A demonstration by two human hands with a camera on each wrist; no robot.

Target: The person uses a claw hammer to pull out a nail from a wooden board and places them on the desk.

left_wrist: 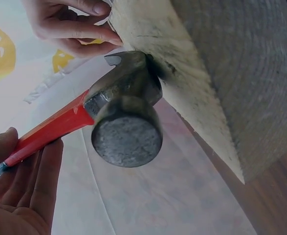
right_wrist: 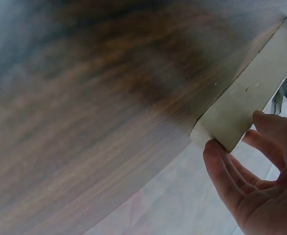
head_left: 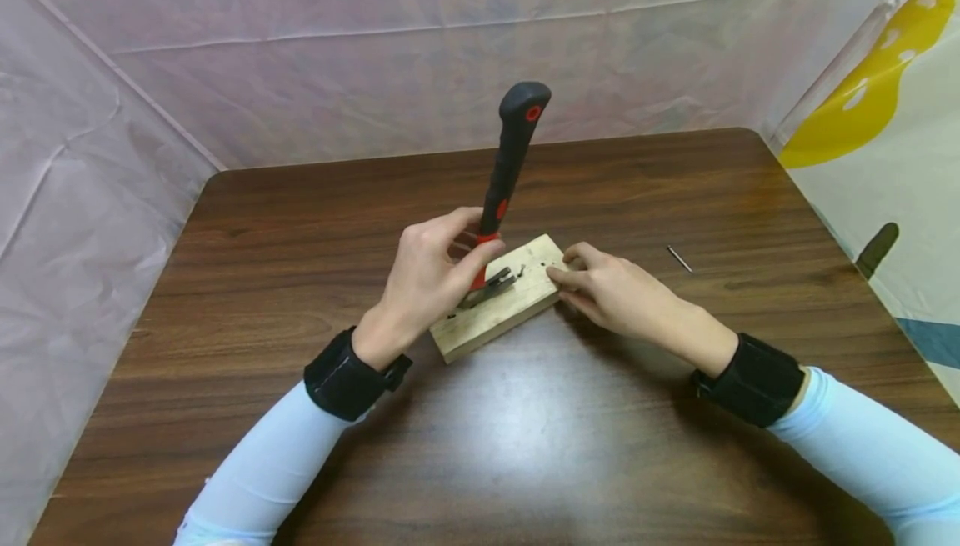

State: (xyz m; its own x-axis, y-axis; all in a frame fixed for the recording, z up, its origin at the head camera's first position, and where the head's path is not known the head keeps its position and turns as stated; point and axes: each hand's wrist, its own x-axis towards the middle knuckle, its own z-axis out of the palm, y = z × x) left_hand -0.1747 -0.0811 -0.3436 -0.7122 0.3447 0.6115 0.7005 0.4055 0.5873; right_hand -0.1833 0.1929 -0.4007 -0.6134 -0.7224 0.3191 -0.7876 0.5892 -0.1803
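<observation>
A claw hammer [head_left: 512, 154] stands almost upright, its head [left_wrist: 128, 132] down on a pale wooden block [head_left: 495, 321]. My left hand [head_left: 431, 271] holds the hammer low on its red neck, thumb on one side and fingers on the other. The claw points along the block toward a small bent nail [head_left: 521, 272] in its top face. My right hand [head_left: 611, 292] grips the block's right end, with the thumb on top and fingertips [right_wrist: 212, 149] against the end. Small dark holes mark the top face.
A loose nail [head_left: 679, 258] lies on the brown wooden table [head_left: 300, 221], right of the block. Pale sheeting [head_left: 337, 87] hangs behind the table and at its left. More sheeting with a yellow pattern [head_left: 862, 104] is at the right.
</observation>
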